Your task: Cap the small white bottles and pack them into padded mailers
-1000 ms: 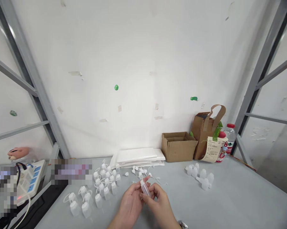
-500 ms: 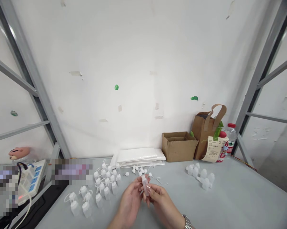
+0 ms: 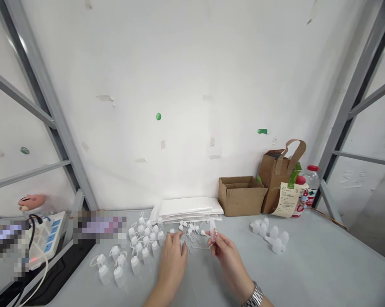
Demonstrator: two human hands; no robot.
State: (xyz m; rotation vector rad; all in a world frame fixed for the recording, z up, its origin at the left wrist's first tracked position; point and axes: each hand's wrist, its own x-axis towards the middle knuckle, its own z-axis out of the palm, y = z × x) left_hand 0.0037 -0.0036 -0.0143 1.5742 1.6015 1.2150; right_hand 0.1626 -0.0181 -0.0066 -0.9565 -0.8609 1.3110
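My right hand pinches a small clear plastic bottle, held upright above the grey table. My left hand lies low over the table with its fingers reaching into a scatter of small white caps with tethers. What its fingertips touch is too small to make out. A group of several small white capped bottles stands just left of that hand. A metal watch shows on the right wrist.
A stack of white sheets lies against the wall, beside an open cardboard box, a paper bag and a water bottle. More white bottles lie at the right. A power strip sits at the left.
The hands have come apart. The right hand carried the clear bottle up and to the right; the left hand let go of it and moved forward to the loose caps.
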